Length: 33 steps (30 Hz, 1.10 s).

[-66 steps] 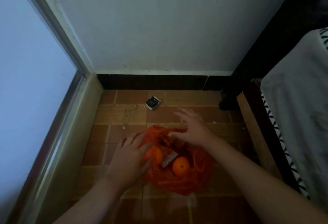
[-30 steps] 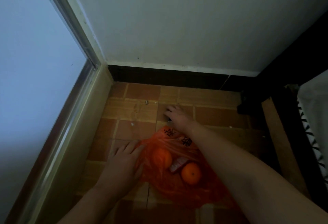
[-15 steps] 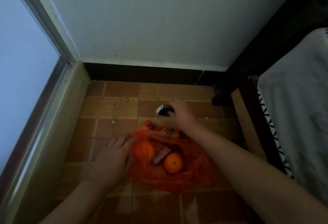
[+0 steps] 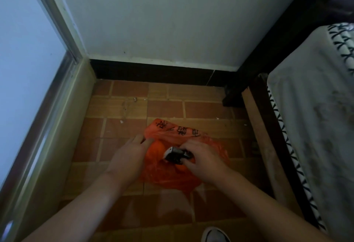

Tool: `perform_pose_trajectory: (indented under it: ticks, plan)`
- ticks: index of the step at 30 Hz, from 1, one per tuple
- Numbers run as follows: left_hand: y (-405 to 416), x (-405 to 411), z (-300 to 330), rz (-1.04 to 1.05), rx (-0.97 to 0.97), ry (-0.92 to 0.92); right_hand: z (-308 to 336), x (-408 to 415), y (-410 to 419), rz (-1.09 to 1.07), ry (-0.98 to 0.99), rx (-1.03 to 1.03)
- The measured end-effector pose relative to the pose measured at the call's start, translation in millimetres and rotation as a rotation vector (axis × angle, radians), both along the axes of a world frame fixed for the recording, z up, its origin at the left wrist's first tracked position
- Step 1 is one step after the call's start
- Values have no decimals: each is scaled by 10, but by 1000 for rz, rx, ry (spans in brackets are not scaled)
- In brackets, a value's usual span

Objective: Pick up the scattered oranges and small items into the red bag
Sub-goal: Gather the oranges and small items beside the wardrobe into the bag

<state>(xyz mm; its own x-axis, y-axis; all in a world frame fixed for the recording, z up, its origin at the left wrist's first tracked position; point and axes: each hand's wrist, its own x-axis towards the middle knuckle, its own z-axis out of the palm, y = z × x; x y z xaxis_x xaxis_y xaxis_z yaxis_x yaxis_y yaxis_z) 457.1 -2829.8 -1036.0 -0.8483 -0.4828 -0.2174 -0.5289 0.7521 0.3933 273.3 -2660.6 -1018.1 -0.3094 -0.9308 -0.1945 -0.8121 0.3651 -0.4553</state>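
Observation:
The red bag (image 4: 172,176) lies on the brown tiled floor, black characters printed on its far flap. My right hand (image 4: 201,160) grips a small black-and-white packet (image 4: 175,154) just over the bag's opening. My left hand (image 4: 127,160) lies on the bag's left edge, its fingertips holding the plastic there. An orange (image 4: 156,148) shows through the plastic between my hands. The other contents are hidden under my hands and the packet.
A white wall with a dark skirting (image 4: 153,71) closes the far side. A window frame and sill (image 4: 57,107) run along the left. A bed with a patterned cover (image 4: 316,126) and its dark frame stand on the right. A shoe tip (image 4: 214,235) shows at the bottom.
My right hand picked the small packet up from the far tiles and carried it back over the bag. My left hand stayed on the bag's left edge.

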Motion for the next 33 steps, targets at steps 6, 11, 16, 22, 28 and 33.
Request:
perform_pose_trajectory:
  ticks: [6, 11, 16, 22, 28, 33]
  plan:
    - [14, -4, -71, -20, -33, 107, -140, 133, 26, 8, 10, 81]
    - [59, -46, -16, -69, -46, 190, -119, 138, 144, 32, 30, 46]
    - [106, -86, 1, -55, -60, 267, -3, 38, 337, -15, 208, -39]
    - [154, -194, -11, -72, -92, 283, 128, -125, 478, -245, 380, -26]
    - [92, -186, 20, 109, -160, -5, 70, -213, 507, -385, 338, 179]
    - [-35, -60, 14, 275, -144, -302, -1, -281, 529, -351, 257, 176]
